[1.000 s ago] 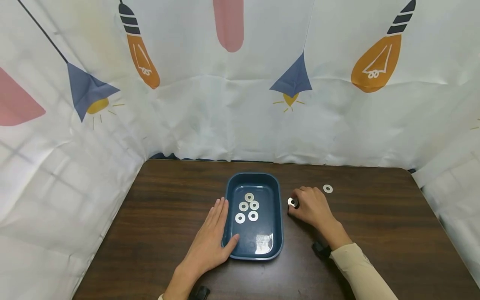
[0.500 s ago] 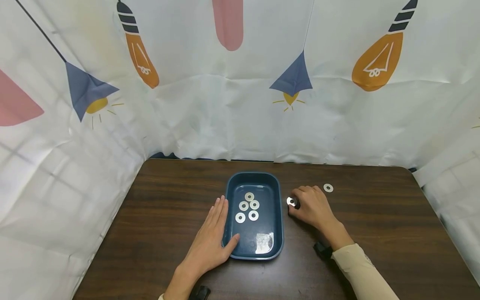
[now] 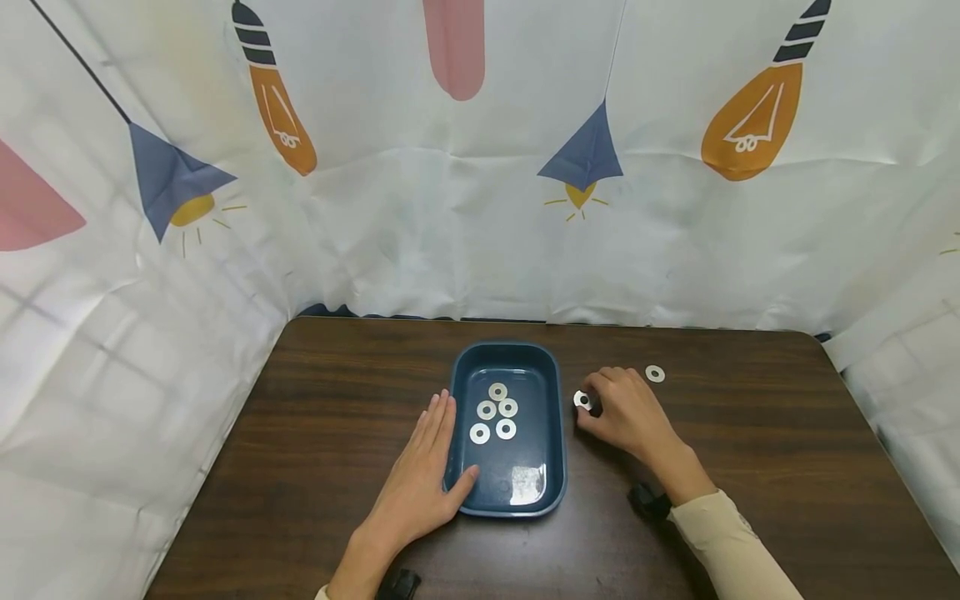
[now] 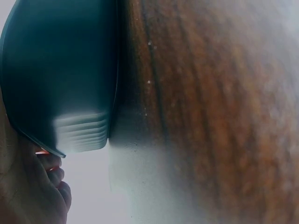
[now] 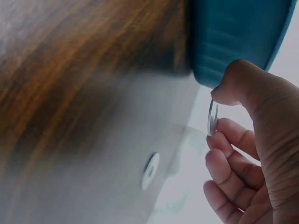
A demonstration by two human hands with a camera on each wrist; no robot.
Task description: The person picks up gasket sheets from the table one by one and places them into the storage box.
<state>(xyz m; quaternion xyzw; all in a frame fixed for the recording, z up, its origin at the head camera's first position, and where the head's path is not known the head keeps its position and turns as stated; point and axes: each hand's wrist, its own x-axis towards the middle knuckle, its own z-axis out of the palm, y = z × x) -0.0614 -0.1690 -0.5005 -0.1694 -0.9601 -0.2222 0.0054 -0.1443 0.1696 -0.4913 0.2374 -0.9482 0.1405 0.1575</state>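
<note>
Dark blue tray (image 3: 558, 433); silver washers (image 3: 497, 412); dark brown woodgrain table (image 3: 750, 433).

Two bare hands in shot, no gloves, no rings. The right hand (image 3: 628, 414) comes out of a long cream sleeve (image 3: 723, 546) that ends at the wrist, with a small black strap or camera mount (image 3: 647, 501) at its seven o'clock. The left hand (image 3: 420, 483) shows a bare wrist, and a second black mount (image 3: 398, 585) at six o'clock.
</note>
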